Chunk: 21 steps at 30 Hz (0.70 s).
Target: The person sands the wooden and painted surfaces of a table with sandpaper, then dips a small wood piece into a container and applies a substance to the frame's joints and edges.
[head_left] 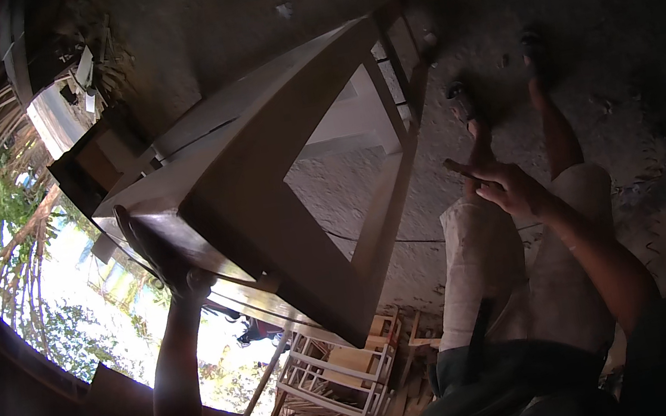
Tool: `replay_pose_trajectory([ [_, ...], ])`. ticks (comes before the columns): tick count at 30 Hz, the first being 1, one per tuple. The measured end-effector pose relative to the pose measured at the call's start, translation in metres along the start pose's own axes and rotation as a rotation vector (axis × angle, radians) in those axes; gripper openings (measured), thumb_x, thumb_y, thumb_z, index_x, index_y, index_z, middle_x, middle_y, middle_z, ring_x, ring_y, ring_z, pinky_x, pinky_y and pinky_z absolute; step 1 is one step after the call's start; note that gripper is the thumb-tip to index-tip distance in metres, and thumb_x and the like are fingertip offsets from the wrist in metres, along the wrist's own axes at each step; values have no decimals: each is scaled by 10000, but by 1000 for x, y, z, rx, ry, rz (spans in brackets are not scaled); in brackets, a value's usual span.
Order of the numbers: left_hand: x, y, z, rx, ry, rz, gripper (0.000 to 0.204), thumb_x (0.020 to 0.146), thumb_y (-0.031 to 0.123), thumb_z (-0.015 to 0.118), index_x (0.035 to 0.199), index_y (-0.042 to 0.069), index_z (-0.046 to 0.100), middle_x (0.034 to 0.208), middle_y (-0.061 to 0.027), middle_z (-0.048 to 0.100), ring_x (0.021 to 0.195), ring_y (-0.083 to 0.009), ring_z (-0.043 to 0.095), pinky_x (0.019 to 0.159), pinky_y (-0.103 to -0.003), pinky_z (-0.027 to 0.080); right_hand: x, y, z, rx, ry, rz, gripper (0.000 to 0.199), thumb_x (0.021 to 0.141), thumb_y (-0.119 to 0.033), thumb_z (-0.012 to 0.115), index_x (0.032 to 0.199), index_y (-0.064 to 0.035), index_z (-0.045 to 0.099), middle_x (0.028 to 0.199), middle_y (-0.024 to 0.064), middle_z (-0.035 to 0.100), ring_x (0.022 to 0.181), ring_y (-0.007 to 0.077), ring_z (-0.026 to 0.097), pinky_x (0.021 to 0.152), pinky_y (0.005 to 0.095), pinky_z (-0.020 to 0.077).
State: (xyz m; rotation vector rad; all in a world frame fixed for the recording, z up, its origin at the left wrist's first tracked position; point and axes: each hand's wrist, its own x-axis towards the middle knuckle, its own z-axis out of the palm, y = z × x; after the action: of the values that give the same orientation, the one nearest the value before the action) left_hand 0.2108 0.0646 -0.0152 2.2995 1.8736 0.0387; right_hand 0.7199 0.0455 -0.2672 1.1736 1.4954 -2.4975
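A large pale wooden furniture frame (244,170), with a smooth top panel and a big opening in its near side, stands tilted across the view. My left hand (164,256) lies with fingers stretched along the frame's shiny end face at the left. My right hand (513,190) is held above my knee, away from the frame. Its fingers are closed, and a small brownish piece (457,166) sticks out at their tips; shadow hides what kind it is.
White slatted racks (325,379) with wooden pieces stand beyond the frame's lower end. A dark box-like piece (91,163) is behind the frame at the left. Bright daylight and greenery show at the left. My sandalled feet (462,100) are on the rough floor (608,77).
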Motion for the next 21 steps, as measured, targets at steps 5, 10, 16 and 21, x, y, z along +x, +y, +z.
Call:
replay_pose_trajectory([
  [5, 6, 0, -2, 74, -62, -41, 1188, 841, 887, 263, 1615, 22, 13, 1646, -232, 104, 1527, -377, 156, 1217, -513, 203, -71, -31, 42, 143, 40, 70, 472, 1019, -139, 585, 1487, -134, 522, 1208, 141, 649, 1114, 255, 655, 962, 359, 503],
  [10, 13, -3, 2, 49, -47, 27, 1163, 834, 841, 349, 1592, 9, 61, 1606, -245, 160, 1484, -395, 218, 1179, -524, 257, -79, -48, 115, 97, 257, -297, 403, 991, -53, 616, 1389, -117, 590, 966, 122, 591, 891, 271, 610, 801, 387, 506],
  [16, 8, -6, 1, 65, -44, 54, 1135, 825, 787, 452, 1565, -7, 118, 1558, -262, 228, 1432, -417, 292, 1133, -537, 323, -61, -56, 150, 160, 269, -336, 513, 952, -13, 666, 1439, -133, 556, 1013, 119, 576, 884, 274, 614, 783, 366, 526],
  [21, -2, -16, 11, 48, -50, 90, 1114, 818, 741, 538, 1542, -20, 165, 1518, -276, 284, 1389, -436, 355, 1094, -548, 378, -45, -41, 189, 205, 309, -377, 597, 913, 8, 700, 1456, -181, 540, 1002, 124, 569, 881, 277, 615, 741, 372, 541],
])
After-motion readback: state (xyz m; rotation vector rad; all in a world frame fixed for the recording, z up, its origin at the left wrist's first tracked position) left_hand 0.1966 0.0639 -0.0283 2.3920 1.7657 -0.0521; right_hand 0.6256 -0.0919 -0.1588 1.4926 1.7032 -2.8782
